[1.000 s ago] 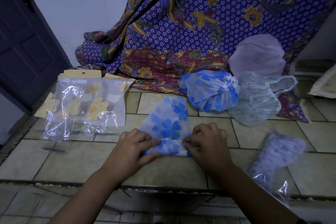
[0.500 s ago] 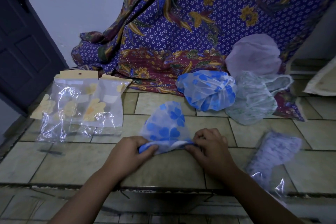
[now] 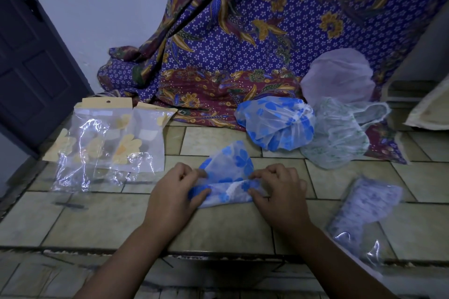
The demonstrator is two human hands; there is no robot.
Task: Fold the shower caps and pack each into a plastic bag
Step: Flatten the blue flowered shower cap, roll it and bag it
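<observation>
A person's two bare hands work on a tiled floor ledge [image 3: 218, 230], seen from above. Between them lies a translucent shower cap with blue flowers [image 3: 228, 177], near the middle of the ledge and a little back from its front edge. The left hand [image 3: 173, 193] pinches the cap's left end, fingers curled over the top and thumb underneath. The right hand [image 3: 279, 192] pinches the right end the same way. The cap's near edge is turned up into a band between the two hands, while its far part rises in a rounded peak.

At the left edge of the ledge lie clear plastic bags [image 3: 109, 145] with tan card headers — overlapping, with pale yellow flower prints. Towards the back right sit three unfolded caps close together: a second blue-flowered cap [image 3: 277, 124], a pale green-patterned cap [image 3: 337, 138] touching it on the right, and a lilac cap [image 3: 337, 75] behind both. Near the front right corner lies a packed bag [image 3: 364, 216] holding a folded, pale purple-printed cap. A purple batik cloth [image 3: 267, 43] drapes down onto the back of the ledge, and a dark door [image 3: 29, 56] stands at the left.
</observation>
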